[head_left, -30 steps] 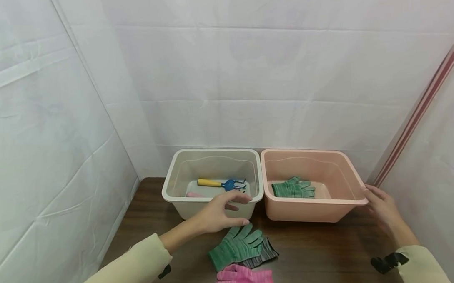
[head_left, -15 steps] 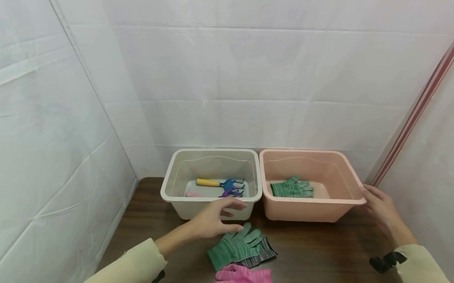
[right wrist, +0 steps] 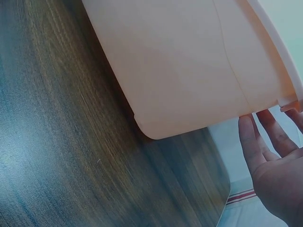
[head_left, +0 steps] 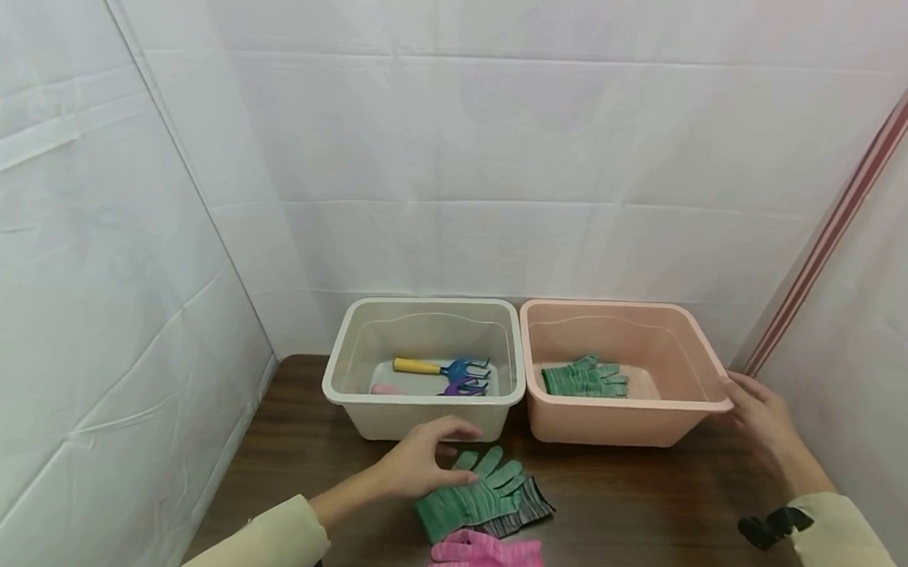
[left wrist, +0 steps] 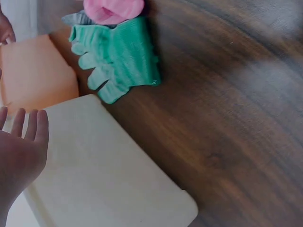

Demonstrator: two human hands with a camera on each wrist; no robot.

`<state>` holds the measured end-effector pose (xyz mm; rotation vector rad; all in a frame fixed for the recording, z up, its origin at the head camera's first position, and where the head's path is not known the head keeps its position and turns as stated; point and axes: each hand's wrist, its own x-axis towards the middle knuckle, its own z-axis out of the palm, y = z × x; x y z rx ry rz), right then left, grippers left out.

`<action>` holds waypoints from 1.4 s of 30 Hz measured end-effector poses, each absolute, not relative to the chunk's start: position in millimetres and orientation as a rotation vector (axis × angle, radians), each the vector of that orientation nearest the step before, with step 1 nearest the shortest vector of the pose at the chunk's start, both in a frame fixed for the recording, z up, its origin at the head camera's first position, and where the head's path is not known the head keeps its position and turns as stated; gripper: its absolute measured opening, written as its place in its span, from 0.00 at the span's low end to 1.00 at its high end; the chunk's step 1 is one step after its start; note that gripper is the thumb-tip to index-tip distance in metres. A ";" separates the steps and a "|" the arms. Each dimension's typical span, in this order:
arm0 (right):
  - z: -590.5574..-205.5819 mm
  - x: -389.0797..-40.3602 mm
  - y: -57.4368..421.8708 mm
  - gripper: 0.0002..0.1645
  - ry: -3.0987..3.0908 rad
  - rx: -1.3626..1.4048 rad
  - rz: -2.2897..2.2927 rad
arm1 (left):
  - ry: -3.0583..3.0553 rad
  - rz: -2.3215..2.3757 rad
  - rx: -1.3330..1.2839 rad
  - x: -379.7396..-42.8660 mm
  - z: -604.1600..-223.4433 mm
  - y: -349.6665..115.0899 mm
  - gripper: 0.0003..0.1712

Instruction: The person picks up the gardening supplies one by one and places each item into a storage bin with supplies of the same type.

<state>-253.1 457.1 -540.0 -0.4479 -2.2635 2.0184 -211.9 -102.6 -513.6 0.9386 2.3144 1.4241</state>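
Note:
My left hand (head_left: 423, 460) hovers in front of the grey bin (head_left: 436, 416), fingers loosely bent and holding nothing. In the head view it overlaps the upper part of a green glove (head_left: 469, 497) on the table. Under that glove lies a dark grey glove (head_left: 535, 504), partly covered, and a pink glove (head_left: 488, 559) is nearest me. My right hand (head_left: 762, 419) touches the right end of the peach bin (head_left: 601, 420). In the right wrist view its extended fingers (right wrist: 277, 135) lie against the bin's outer wall, below the rim. Another green glove (head_left: 587, 377) rests inside the peach bin.
Inside the grey bin lie a yellow-handled blue hand fork (head_left: 419, 366) and a purple fork (head_left: 465, 386) with a pink handle. Both bins stand side by side on the dark wooden table (head_left: 620, 511), against a white sheet wall (head_left: 449, 150).
My left hand has drawn back from the grey bin's front rim, toward me and slightly left, uncovering the purple fork. The right hand stays at the peach bin.

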 end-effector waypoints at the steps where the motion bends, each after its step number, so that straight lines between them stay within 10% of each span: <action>1: -540.2 -253.1 457.0 0.50 -2.259 -0.456 2.019 | 2.322 1.422 0.938 -211.9 -515.8 -102.9 0.31; 42: -539.3 -250.8 457.0 0.44 -2.240 -0.361 2.067 | 2.513 1.308 0.759 -203.6 -599.9 -101.5 0.36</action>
